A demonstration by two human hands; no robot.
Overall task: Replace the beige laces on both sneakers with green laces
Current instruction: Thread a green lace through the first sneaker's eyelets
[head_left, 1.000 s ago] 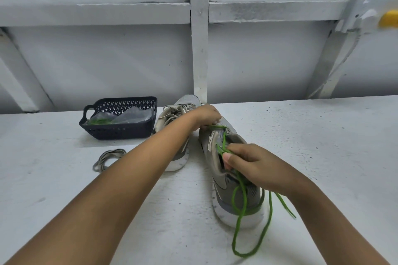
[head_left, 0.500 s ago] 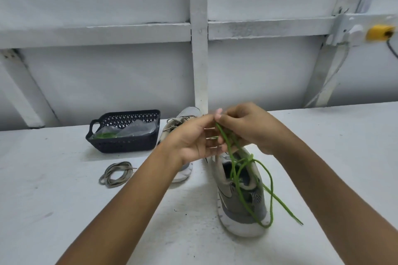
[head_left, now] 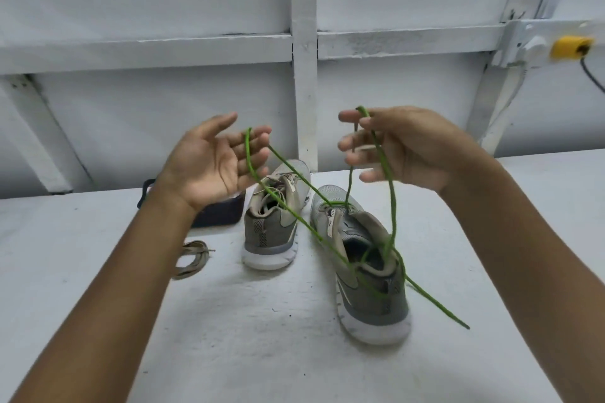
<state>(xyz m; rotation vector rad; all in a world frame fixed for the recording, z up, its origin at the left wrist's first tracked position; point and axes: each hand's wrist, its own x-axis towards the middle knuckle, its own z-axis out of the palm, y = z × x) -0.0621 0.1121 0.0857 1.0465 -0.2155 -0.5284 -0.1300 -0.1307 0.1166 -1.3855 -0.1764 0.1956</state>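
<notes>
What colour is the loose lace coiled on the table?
The coiled lace is beige; head view.

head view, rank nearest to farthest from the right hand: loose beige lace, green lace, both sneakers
1. green lace, touching the right hand
2. green-laced sneaker, just below
3. beige-laced sneaker, further left
4. loose beige lace, far left

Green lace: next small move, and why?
Probably pull both halves up evenly to snug it. The green lace passes only through the toe eyelets of the right sneaker. It lies across the open left hand, seems pinched by the right hand, and slack trails over the heel.
</notes>
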